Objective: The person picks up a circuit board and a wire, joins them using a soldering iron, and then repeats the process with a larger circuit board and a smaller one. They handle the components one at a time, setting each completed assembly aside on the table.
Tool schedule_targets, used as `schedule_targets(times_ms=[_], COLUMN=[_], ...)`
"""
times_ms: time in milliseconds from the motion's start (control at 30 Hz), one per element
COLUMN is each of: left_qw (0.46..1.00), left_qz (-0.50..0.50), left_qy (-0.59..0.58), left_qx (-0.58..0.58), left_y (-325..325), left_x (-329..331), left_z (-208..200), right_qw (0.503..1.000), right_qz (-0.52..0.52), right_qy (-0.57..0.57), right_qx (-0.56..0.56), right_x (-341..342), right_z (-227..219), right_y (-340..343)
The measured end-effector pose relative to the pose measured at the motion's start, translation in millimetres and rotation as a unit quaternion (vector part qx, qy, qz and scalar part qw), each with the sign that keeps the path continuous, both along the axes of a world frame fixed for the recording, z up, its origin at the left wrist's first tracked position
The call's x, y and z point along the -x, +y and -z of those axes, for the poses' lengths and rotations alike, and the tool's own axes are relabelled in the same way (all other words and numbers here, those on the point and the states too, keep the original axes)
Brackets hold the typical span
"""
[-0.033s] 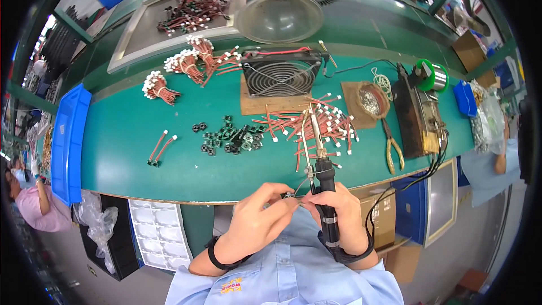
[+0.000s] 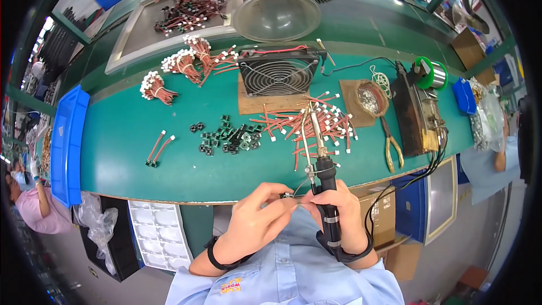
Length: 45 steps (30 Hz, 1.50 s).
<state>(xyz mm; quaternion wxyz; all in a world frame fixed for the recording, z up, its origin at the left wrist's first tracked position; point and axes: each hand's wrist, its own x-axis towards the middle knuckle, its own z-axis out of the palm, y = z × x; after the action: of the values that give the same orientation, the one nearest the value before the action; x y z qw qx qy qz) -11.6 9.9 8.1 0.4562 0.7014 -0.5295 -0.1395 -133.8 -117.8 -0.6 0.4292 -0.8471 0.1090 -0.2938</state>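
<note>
– What do you see?
– My left fingers (image 2: 270, 193) are pinched together on a small part (image 2: 287, 195), near the desk's (image 2: 121, 164) front edge
– And your right fingers (image 2: 332, 198)?
– I have them wrapped round the iron (image 2: 326, 177), pointing toward the wires (image 2: 326, 120)

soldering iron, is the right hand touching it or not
Touching: in the head view, the right hand wraps over the soldering iron, with no gap showing between them.

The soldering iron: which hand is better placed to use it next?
Probably the right hand: it grips the soldering iron, while the left hand is occupied pinching a small part.
</note>
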Motion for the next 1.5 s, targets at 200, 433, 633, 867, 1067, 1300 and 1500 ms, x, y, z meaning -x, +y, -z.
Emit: schedule_targets(times_ms=[200, 433, 633, 867, 1067, 1300, 1500], left_qw=[0.995, 0.857, 0.823, 0.714, 0.664, 0.684, 0.644], left_qz=[-0.026, -0.13, -0.018, 0.047, 0.074, 0.005, 0.095], left_qy=[0.091, 0.491, 0.567, 0.693, 0.738, 0.726, 0.751], left_qx=[0.017, 0.084, 0.041, 0.092, 0.093, 0.071, 0.111], left_y=[-7.6, -0.4, -1.7, 2.5, 4.2, -1.4, 5.9], left_x=[4.4, 7.5, -5.7, -9.8, -11.4, -6.0, -11.4], left_z=[-2.1, -5.6, -2.6, 11.2, 17.0, 4.1, 19.6], right_qw=[0.989, 0.964, 0.96, 0.966, 0.986, 0.988, 0.982], right_qz=[0.036, 0.037, 0.017, -0.02, -0.029, -0.025, 0.014], right_qy=[-0.073, -0.087, -0.073, -0.069, -0.025, -0.038, -0.077], right_qx=[-0.121, -0.247, -0.271, -0.25, -0.162, -0.15, -0.171], right_x=[0.7, -4.3, -7.2, -11.8, -14.3, -16.9, -20.8], right_z=[7.5, -0.4, -6.5, -3.7, -12.9, -16.1, -14.8], right_y=[4.8, 7.7, 10.5, 16.7, 17.8, 18.9, 21.3])
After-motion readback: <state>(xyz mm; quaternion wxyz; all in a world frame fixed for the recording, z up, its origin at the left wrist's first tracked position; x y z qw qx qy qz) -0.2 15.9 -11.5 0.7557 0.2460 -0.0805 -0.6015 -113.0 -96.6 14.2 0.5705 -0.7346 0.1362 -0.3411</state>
